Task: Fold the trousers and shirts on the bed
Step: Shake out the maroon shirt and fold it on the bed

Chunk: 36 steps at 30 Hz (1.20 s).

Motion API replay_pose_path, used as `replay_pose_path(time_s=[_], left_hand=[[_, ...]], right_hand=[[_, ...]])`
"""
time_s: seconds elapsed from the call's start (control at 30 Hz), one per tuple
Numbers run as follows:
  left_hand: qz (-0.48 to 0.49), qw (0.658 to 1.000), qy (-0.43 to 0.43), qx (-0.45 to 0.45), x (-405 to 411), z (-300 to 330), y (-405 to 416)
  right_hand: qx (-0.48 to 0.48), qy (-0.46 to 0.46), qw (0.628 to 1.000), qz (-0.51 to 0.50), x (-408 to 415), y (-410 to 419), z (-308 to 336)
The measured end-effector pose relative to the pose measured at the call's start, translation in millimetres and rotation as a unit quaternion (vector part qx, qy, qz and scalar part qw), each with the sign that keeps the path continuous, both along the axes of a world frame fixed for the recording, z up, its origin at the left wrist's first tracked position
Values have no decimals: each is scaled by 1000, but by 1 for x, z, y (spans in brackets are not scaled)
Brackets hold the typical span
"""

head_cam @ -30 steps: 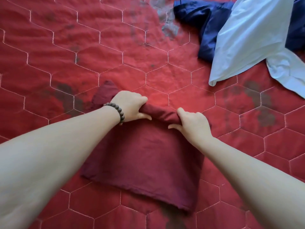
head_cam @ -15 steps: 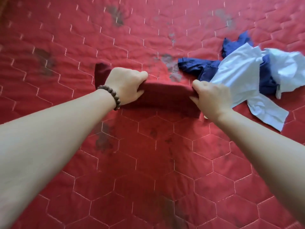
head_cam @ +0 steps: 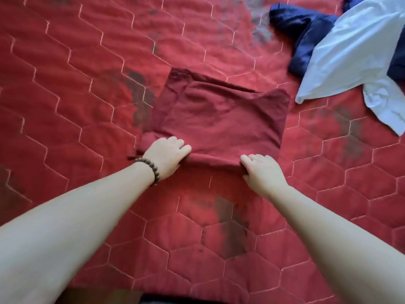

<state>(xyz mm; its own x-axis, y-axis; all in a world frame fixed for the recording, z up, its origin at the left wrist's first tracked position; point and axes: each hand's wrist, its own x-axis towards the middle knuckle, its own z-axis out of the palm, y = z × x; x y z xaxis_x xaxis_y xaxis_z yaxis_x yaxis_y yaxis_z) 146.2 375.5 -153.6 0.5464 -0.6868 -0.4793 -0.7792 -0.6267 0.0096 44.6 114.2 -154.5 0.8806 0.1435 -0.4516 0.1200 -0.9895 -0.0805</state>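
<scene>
Red quilted bed point(head_cam: 87, 88). Folded maroon garment point(head_cam: 219, 119) flat at its centre. White shirt point(head_cam: 350, 51) over navy garment point(head_cam: 304, 36), beyond the maroon garment's right. Left hand point(head_cam: 167, 156), beaded bracelet point(head_cam: 150, 170) at wrist, and right hand point(head_cam: 262, 172) both grip the maroon garment's near edge.

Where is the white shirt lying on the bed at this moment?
In the head view, the white shirt lies unfolded at the upper right of the red quilt, over a dark blue garment, right of the folded maroon garment.
</scene>
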Motion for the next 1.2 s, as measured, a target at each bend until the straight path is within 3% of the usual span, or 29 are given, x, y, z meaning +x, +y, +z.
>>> replay_pose_path(time_s=[0.13,0.27,0.4,0.5,0.57,0.63,0.7,0.73,0.8,0.93,1.2], left_hand=[[47,999,-10,10,-41,-11,39],[94,994,-49,-38,-72,-11,71],[146,989,-23,9,-101,-8,85],[264,963,-39,-19,-124,-3,78],[424,900,-53,-87,-136,1,63],[626,763,0,-163,-136,4,43],[753,615,35,-231,-128,2,23],[775,578,34,-253,-122,1,16],[783,545,36,-297,-109,-3,6],[776,551,33,-304,-91,-17,3],[668,686,-7,-289,-60,-35,28]], right_hand=[[40,49,998,10,-49,40,-11],[92,83,992,29,-84,78,-10],[109,70,991,29,-90,90,-3],[110,-1,993,36,-64,81,-1],[100,-49,994,18,-32,70,-2],[100,-88,991,-14,7,58,-3],[104,-122,986,-42,45,46,-8],[102,-133,985,-51,62,42,-11],[87,-109,988,-63,91,35,-19],[24,-40,998,-42,122,29,-33],[63,-27,994,-81,101,39,-33]])
